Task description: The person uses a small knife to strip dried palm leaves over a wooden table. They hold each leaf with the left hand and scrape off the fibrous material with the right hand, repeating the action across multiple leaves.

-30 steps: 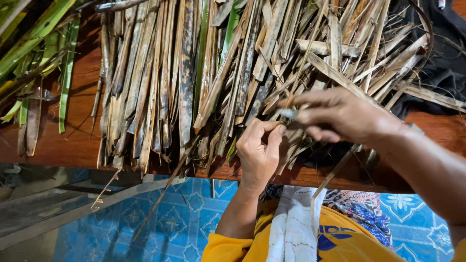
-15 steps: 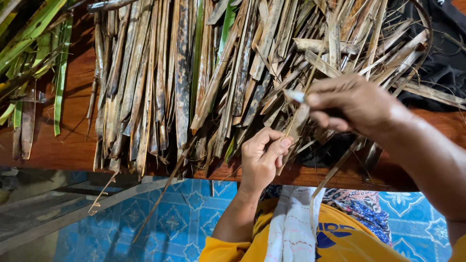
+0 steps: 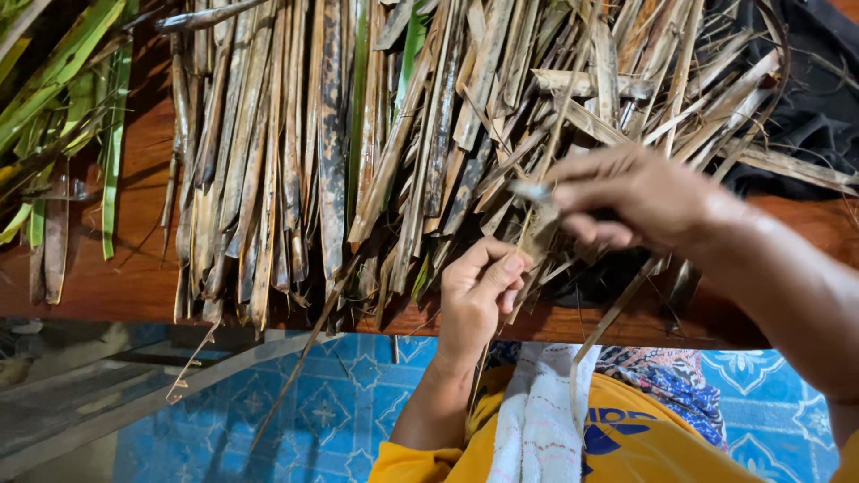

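Fresh green leaves [image 3: 63, 98] are spread at the left edge of the red-brown wooden worktop [image 3: 116, 286]. Toward the middle, a fan of dried brown palm-leaf strips [image 3: 295, 152] is laid across it, their tips hanging over the near edge above a blue patterned tile floor [image 3: 313, 411]. Just past the near edge, one dried strip [image 3: 535, 234] is held by the left hand [image 3: 474, 300], the grip closed, thumb pressed against it. Above, the strip's upper part is pinched by the right hand [image 3: 640, 197], fingers pressed together around what looks like a small pale blade (blurred, so this cannot be told for certain). A black cloth [image 3: 810, 80] is bunched at the far right corner. A slip is judged possible: the left thumb sits close below the right hand's tool, and the brittle strip could be split crookedly or snapped.
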